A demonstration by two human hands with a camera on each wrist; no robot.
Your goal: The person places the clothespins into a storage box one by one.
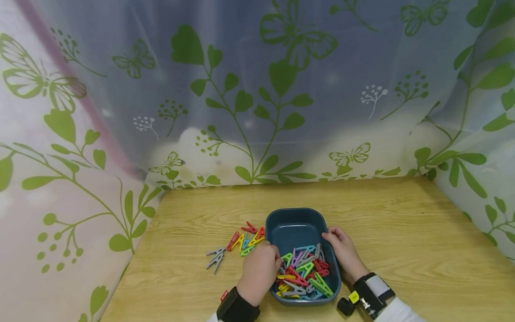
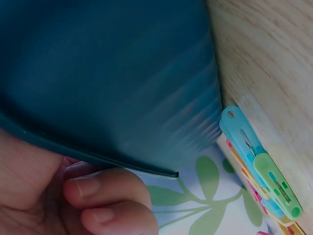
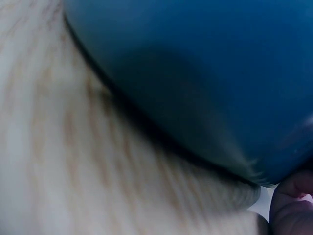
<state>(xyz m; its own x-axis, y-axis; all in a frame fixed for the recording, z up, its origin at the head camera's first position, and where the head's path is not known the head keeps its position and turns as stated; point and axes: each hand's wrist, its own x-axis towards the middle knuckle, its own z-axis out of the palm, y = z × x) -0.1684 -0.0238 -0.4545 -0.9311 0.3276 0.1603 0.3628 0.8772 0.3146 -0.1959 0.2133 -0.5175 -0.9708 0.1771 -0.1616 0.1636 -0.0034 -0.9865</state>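
A dark blue plastic basket [image 1: 295,229] sits on the wooden table, with clothespins [image 1: 301,275] in several colours heaped in its near half. My left hand [image 1: 260,268] grips the basket's left rim, its curled fingers [image 2: 115,200] showing outside the wall in the left wrist view. On the opposite side, my right hand [image 1: 345,251] holds the right rim, thumb at the edge. In the right wrist view, part of that hand shows at the basket's lower corner; its other fingers are mostly hidden.
Left of the basket lies a loose group of clothespins, among them a red one [image 1: 233,241], a yellow one [image 1: 256,239] and grey ones [image 1: 216,258]. A patterned curtain [image 1: 257,112] rises along the table's back and sides. Each wrist wears a black strap [image 1: 239,307].
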